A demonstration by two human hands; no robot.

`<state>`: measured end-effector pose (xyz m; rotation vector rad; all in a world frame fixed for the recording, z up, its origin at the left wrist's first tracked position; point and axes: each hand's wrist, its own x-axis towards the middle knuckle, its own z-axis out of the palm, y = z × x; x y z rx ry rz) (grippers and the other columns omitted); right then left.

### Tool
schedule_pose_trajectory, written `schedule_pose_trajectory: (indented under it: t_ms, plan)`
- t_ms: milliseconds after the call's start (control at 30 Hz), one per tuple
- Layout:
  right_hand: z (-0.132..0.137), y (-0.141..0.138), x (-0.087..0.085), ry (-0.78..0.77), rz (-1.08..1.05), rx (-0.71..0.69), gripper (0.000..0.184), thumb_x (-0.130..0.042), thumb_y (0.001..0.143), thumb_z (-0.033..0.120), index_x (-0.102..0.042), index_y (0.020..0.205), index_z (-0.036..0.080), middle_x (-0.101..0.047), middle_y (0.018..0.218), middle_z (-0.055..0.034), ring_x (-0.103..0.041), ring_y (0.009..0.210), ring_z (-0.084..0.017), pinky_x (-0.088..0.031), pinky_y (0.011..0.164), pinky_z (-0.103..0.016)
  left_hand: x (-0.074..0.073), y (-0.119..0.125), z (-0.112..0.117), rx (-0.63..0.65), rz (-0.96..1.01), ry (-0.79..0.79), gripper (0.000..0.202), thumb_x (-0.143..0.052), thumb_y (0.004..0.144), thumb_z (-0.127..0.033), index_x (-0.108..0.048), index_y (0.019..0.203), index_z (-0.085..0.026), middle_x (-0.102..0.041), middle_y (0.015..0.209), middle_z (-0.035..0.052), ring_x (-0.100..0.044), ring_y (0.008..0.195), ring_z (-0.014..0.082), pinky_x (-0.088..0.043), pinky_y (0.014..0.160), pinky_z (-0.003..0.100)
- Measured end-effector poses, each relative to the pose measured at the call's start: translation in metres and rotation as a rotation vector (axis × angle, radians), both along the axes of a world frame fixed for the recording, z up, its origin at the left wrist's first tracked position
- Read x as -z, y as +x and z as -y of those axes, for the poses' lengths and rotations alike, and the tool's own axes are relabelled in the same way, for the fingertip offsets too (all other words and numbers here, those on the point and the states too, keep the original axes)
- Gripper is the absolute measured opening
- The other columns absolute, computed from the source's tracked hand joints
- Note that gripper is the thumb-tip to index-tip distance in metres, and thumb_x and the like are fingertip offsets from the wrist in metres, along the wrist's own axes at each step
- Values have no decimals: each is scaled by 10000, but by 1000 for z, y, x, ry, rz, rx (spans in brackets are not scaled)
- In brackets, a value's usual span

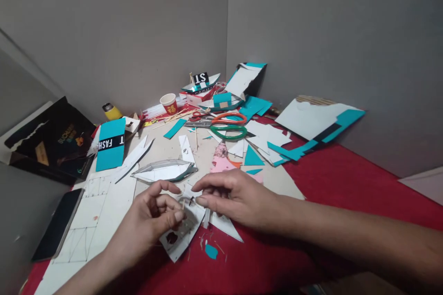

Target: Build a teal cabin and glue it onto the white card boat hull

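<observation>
Left hand is pinching a thin stick at the fingertips, presumably for finer control; the right hand is curling opposite, its grip unclear. Both are hovering nearer than the paper boat hull; beyond it, green-handled scissors are lying.

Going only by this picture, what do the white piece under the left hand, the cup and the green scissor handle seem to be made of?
White piece: probably thin card or paper with a matt finish, judging by its flat, thin edge.
Cup: likely smooth paper, given its red-and-gold print, though plastic can't be ruled out.
Green scissor handle: probably plastic, evenly coloured with a slight shine.
</observation>
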<state>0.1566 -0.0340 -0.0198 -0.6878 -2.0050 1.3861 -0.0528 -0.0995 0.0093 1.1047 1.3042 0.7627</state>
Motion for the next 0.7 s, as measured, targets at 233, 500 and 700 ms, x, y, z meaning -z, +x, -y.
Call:
schedule_pose_trajectory:
  t_ms: [233,500,700]
  plan:
    - [-5,-18,-10,-294,26,-30,112,-581,799,134,-571,690,155,-446,553,74,-381,510,-65,-300,478,-183,2,11,-8,-17,-70,63,380,-732,772,-301,-488,1053,-226,-607,677,-54,-531,581,93,-432,565,213]
    - [-11,-24,-11,-308,100,5,129,-535,814,127,-546,689,158,-413,517,77,-360,466,-64,-255,419,-179,10,1,-10,-6,-172,96,374,-669,797,-401,-501,1075,-214,-586,644,-31,-521,564,128,-421,519,228]
    - [-15,-9,-12,-377,102,134,179,-542,852,231,-524,683,175,-461,495,65,-397,437,-76,-309,419,-192,37,-21,-26,95,-656,388,196,-551,871,-357,-627,951,-195,-658,793,28,-545,642,155,-410,605,269]
